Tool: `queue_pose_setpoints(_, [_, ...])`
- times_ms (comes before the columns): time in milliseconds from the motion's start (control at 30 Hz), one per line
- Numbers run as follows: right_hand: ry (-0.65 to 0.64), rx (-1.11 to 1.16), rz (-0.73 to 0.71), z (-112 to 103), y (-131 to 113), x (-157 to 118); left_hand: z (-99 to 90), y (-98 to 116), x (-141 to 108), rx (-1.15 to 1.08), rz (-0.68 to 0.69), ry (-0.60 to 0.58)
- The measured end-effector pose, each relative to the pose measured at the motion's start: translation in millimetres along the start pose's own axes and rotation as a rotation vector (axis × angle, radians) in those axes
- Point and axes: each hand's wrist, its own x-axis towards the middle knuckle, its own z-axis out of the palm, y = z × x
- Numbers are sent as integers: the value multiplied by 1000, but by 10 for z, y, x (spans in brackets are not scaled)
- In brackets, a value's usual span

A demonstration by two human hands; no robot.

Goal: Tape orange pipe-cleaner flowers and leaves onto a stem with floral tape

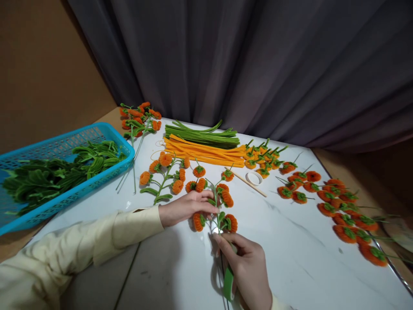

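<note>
A green stem (217, 217) carrying fuzzy orange pipe-cleaner fruits with green caps stands between my hands. My left hand (195, 204) reaches in from the left, its fingertips closed on the upper stem among the fruits. Lower down, my right hand (250, 262) pinches the stem's bottom end between thumb and forefinger. A roll of green tape (229, 283) hangs under the right palm, partly hidden by the hand. Just beyond my left hand lies another branch (164, 180) with orange fruits and green leaves.
A blue basket (129, 151) of green leaves stands at left. Green pipe cleaners (203, 135) and yellow-orange ones (203, 151) lie at the back. Loose orange fruits (345, 219) spread along the right. A wooden stick (247, 183) and a white ring (254, 178) lie mid-table.
</note>
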Motion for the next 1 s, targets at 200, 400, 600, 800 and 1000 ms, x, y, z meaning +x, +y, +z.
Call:
queue_pose_setpoints(200, [20, -8, -13, -9, -17, 1, 23, 20, -27, 141, 9, -59])
queue_pose_setpoints(400, [26, 8, 12, -8, -35, 7, 6, 16, -38, 197, -63, -75])
queue_pose_setpoints(600, [23, 57, 44, 1, -37, 10, -15, 15, -33, 134, -40, -96])
queue_pose_setpoints(800, [0, 160, 132, 10, -32, 30, -28, 14, -20, 72, -43, -98])
queue_pose_setpoints(1000, [-52, 278, 221, -4, 15, 51, -35, 17, -24, 44, -37, -121])
